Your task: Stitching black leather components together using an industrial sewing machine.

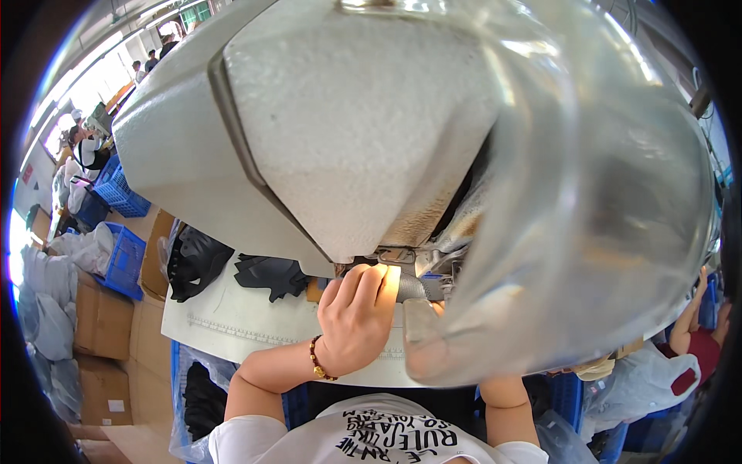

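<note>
A large pale sewing machine head (pixel 363 124) fills the upper middle. Under its lower end my left hand (pixel 357 317) is closed, knuckles up, with its fingertips at a grey ribbed fabric piece (pixel 415 288). The machine hides the far end of that piece. Only a sliver of my right hand (pixel 438 308) shows beside the fabric; its fingers are mostly hidden behind a clear, scuffed plastic cover (pixel 587 193). Black cut fabric pieces (pixel 270 276) lie on the white worktable (pixel 224 313), left of my left hand.
A printed measuring scale (pixel 239 331) runs along the table near its front edge. Plastic-lined blue crates (pixel 122 259) and cardboard boxes (pixel 104 317) stand at the left. On the right lies a translucent bag (pixel 641 387), with another person's arm (pixel 686 317) beyond it.
</note>
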A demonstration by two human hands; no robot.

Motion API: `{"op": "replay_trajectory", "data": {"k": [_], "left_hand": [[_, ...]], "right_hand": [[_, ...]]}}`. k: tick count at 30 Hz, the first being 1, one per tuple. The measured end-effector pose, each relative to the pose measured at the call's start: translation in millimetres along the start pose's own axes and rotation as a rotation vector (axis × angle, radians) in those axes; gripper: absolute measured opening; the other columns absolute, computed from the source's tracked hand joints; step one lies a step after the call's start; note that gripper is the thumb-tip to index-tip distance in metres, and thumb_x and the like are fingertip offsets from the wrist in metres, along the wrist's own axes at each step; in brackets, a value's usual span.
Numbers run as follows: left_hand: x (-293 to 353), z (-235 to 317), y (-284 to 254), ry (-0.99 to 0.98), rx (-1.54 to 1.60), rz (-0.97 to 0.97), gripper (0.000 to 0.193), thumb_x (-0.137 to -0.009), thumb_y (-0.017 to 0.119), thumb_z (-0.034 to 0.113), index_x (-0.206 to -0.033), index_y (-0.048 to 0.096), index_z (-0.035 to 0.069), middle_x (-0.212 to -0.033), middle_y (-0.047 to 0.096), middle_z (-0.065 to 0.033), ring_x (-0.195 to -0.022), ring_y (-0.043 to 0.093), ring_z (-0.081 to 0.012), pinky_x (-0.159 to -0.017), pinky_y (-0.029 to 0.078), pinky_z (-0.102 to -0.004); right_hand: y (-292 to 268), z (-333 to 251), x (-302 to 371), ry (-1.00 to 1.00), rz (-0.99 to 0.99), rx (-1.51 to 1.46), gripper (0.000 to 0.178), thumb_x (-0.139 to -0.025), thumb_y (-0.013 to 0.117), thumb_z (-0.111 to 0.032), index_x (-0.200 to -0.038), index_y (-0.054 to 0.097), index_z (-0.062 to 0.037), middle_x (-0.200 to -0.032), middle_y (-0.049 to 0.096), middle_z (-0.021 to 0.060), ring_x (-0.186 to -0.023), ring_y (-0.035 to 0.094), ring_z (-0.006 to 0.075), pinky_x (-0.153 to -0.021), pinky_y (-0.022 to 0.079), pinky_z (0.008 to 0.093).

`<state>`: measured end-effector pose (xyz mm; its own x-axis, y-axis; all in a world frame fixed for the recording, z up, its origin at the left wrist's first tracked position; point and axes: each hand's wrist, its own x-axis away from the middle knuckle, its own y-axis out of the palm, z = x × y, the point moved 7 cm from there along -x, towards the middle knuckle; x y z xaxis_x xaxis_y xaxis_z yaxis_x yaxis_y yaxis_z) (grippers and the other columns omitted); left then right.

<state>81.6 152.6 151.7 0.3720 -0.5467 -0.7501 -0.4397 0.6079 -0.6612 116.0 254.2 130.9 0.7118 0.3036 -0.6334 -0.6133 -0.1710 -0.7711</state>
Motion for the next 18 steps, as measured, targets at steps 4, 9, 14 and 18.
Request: {"op": "replay_trajectory", "data": {"k": [4, 9, 14, 18], "left_hand": [[-5, 8, 3, 0.074, 0.077, 0.041, 0.033, -0.057, 0.057, 0.007, -0.088, 0.061, -0.002, -0.087, 0.057, -0.0079, -0.075, 0.056, -0.0183, -0.065, 0.041, -0.0283], [3, 9, 4, 0.093, 0.086, 0.023, 0.032, -0.053, 0.058, 0.005, -0.084, 0.062, -0.003, -0.088, 0.059, -0.0103, -0.074, 0.055, -0.0182, -0.064, 0.041, -0.0278], [2, 10, 3, 0.175, 0.044, -0.008, 0.029, -0.052, 0.058, 0.003, -0.08, 0.061, -0.003, -0.088, 0.059, -0.0109, -0.075, 0.057, -0.0186, -0.064, 0.042, -0.0275], [-5, 4, 0, 0.246, 0.117, -0.023, 0.027, -0.055, 0.059, 0.003, -0.081, 0.061, -0.002, -0.088, 0.06, -0.0095, -0.08, 0.059, -0.0186, -0.065, 0.043, -0.0268]], "right_hand": [[-5, -2, 6, 0.021, 0.002, 0.021, 0.011, -0.068, 0.063, -0.008, -0.079, 0.062, -0.0084, -0.083, 0.062, 0.0074, -0.073, 0.058, 0.0245, -0.069, 0.047, 0.0376], [3, -13, 10, 0.003, 0.018, -0.012, 0.013, -0.069, 0.063, -0.008, -0.081, 0.062, -0.008, -0.087, 0.061, 0.0074, -0.079, 0.058, 0.0241, -0.072, 0.047, 0.0383], [10, -23, 21, -0.005, 0.027, 0.031, 0.014, -0.069, 0.063, -0.007, -0.083, 0.063, -0.0075, -0.09, 0.061, 0.0073, -0.084, 0.058, 0.0237, -0.075, 0.046, 0.0389], [29, -32, 28, 0.075, 0.027, 0.01, 0.015, -0.069, 0.063, -0.006, -0.085, 0.063, -0.0071, -0.093, 0.061, 0.0072, -0.089, 0.058, 0.0234, -0.078, 0.046, 0.0395]]}}
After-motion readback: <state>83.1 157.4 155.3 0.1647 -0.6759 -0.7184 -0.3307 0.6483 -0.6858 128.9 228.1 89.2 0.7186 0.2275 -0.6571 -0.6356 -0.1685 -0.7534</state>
